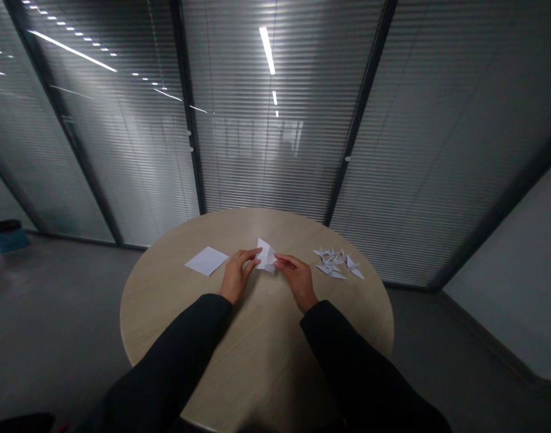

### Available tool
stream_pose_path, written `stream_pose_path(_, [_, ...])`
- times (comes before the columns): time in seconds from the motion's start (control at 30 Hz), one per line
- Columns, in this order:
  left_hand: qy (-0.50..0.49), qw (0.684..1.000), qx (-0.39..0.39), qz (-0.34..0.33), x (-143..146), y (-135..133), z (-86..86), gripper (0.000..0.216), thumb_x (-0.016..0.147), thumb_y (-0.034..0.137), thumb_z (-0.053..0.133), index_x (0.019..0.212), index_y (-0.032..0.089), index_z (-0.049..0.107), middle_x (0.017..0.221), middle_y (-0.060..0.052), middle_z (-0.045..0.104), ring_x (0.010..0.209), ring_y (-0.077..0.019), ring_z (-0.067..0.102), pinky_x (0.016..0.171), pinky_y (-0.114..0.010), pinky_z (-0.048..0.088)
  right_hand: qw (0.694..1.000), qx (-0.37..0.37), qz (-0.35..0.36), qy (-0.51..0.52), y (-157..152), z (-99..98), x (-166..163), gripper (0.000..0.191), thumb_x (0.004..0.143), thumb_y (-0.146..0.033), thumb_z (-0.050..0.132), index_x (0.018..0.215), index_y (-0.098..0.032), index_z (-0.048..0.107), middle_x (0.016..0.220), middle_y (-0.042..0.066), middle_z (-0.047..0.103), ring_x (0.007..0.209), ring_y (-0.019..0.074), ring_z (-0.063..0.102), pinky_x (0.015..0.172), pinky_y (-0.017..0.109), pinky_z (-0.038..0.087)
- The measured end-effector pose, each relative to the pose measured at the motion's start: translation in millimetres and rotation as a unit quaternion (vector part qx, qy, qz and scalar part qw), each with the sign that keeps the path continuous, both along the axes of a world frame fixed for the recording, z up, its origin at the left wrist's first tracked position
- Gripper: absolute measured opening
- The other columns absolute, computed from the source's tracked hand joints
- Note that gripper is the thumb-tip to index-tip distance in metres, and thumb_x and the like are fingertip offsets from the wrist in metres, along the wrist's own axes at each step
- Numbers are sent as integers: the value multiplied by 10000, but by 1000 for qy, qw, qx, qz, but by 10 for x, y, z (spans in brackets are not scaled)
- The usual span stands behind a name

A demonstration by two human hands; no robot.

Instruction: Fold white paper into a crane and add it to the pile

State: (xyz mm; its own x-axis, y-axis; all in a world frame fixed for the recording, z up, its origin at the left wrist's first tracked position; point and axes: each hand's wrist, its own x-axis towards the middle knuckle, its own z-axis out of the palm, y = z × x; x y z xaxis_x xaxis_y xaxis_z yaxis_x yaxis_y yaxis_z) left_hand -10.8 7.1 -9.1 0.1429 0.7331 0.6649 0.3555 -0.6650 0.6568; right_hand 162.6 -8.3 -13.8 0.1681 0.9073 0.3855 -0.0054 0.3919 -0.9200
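Observation:
Between my two hands is a small white sheet of paper (pixel 265 255), creased and partly folded, raised a little off the table. My left hand (pixel 239 273) pinches its left edge between thumb and fingers. On the opposite side, my right hand (pixel 297 276) grips the right edge the same way. Left of my left hand lies a flat white stack of square paper (pixel 207 261). To the right of my right hand sits a loose pile of folded white paper cranes (pixel 331 261), several of them overlapping.
The round wooden table (pixel 167 319) stands close to a glass partition with blinds (pixel 266 168). A bin with a blue liner (pixel 7 236) is on the floor at far left. A pale wall (pixel 518 282) rises on the right.

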Motion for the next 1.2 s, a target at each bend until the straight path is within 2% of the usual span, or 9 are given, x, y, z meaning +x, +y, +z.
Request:
stream_pose_path(0.17, [-56, 997, -40, -15, -37, 17, 49, 217, 796, 336, 637, 949, 206, 718, 934, -70, 688, 780, -178, 614, 779, -315, 475, 1000, -3, 0, -5, -5, 5, 12, 298, 616, -367, 765, 864, -203, 744, 887, 56, 744, 839, 222, 671, 816, 372, 517])
stream_pose_path(0.33, [-105, 985, -126, -47, -40, 67, 43, 328, 725, 331, 698, 1021, 192, 709, 956, -68, 713, 787, -181, 612, 745, -304, 470, 1000, -6, -6, -4, -10, 11, 30, 305, 608, -369, 774, 860, -199, 745, 891, 62, 745, 847, 230, 674, 838, 393, 514])
stream_pose_path(0.43, [-127, 978, -156, -58, -27, 70, 49, 332, 687, 316, 726, 991, 184, 725, 935, -75, 723, 810, -194, 622, 758, -310, 469, 1000, -9, -6, -6, -17, 16, 32, 304, 609, -366, 775, 862, -200, 747, 900, 63, 746, 856, 236, 676, 849, 404, 512])
stream_pose_path(0.87, [-135, 985, -105, 0, -15, -10, 101, 187, 696, 342, 719, 792, 185, 753, 866, -72, 736, 840, -212, 647, 814, -339, 477, 1000, 13, 5, 6, -47, 32, 29, 286, 635, -383, 769, 857, -204, 749, 925, 55, 743, 882, 229, 682, 861, 385, 528])
stream_pose_path(1.07, [-167, 979, -115, -12, 6, -24, 99, 200, 678, 355, 731, 785, 187, 752, 873, -68, 742, 849, -214, 661, 830, -339, 487, 999, 41, 2, 9, -35, 17, 20, 263, 650, -381, 759, 855, -217, 749, 924, 47, 734, 893, 220, 679, 856, 368, 532])
stream_pose_path(1.2, [-185, 973, -134, -32, 13, -21, 97, 226, 649, 372, 751, 778, 187, 756, 865, -69, 745, 840, -218, 664, 816, -339, 494, 1000, 28, -1, 10, -40, 26, 14, 253, 652, -369, 757, 849, -211, 745, 927, 49, 740, 896, 224, 678, 864, 378, 526])
